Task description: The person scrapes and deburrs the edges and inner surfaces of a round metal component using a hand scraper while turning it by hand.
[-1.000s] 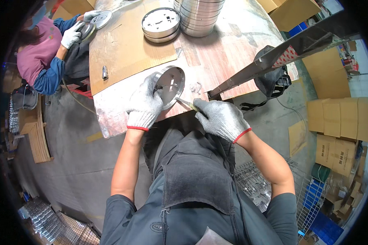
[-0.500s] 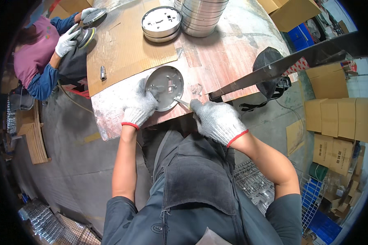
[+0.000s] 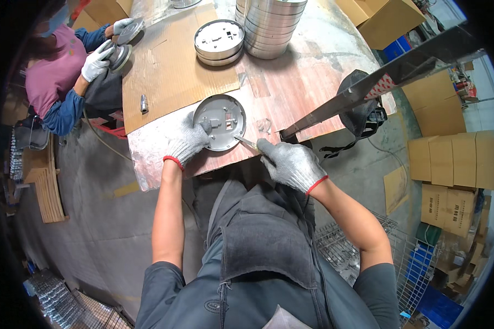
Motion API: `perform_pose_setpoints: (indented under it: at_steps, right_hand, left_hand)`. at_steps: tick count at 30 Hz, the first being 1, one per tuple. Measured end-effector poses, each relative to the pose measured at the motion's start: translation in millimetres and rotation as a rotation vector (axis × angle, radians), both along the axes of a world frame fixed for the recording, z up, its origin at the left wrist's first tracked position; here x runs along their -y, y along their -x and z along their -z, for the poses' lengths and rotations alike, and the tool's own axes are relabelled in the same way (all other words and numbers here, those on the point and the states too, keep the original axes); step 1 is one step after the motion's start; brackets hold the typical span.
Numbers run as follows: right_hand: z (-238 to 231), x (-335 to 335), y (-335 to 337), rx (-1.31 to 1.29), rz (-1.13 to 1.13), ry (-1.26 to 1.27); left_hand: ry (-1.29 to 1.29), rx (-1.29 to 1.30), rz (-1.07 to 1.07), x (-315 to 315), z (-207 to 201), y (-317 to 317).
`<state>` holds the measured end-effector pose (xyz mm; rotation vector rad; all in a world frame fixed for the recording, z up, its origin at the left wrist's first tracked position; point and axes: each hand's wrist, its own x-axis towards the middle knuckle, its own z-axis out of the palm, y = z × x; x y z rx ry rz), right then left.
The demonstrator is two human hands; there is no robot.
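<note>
A round grey metal housing (image 3: 220,127) with a raised rim, small bosses and a cut-out stands at the near edge of the table, its inner side showing. My left hand (image 3: 187,141), in a white-grey knitted glove with a red cuff, is closed on the housing's left side. My gloved right hand (image 3: 293,163) pinches a slim hand tool with a narrow metal blade (image 3: 247,143). The blade's tip meets the lower right inner rim of the housing. Most of the tool's handle is hidden in my fingers.
Beyond the housing stand a tall stack of metal rings (image 3: 269,33) and two stacked housings (image 3: 218,43). A small metal fitting (image 3: 144,104) lies on the cardboard sheet (image 3: 170,71). A dark metal bar (image 3: 357,98) slants across at right. A co-worker (image 3: 55,82) holds a sander and disc at left.
The housing has tilted slightly, showing its inner face more squarely. The tool tip stays at its lower right rim. The co-worker's hands and sander have shifted a little, and the whole view has moved slightly.
</note>
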<state>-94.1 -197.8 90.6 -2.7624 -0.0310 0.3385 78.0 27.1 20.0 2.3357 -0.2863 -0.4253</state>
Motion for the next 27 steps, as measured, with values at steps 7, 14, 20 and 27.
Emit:
perform_pose_setpoints:
  at_steps: [7,14,20,27]
  right_hand:
    - [21,1,2,-0.033,0.056,-0.056]
    - [56,-8,5,0.187,0.155,-0.289]
    - [-8,-2,2,-0.041,0.125,-0.108]
    - [-27,-6,-13,-0.085,-0.054,0.122]
  left_hand:
    - [0.063,-0.070,-0.073,4,-9,1]
    - [0.031,-0.042,-0.084,-7,-2,2]
    - [-0.109,0.190,-0.043,4,-12,24]
    - [-0.023,0.270,-0.031,9,-22,35]
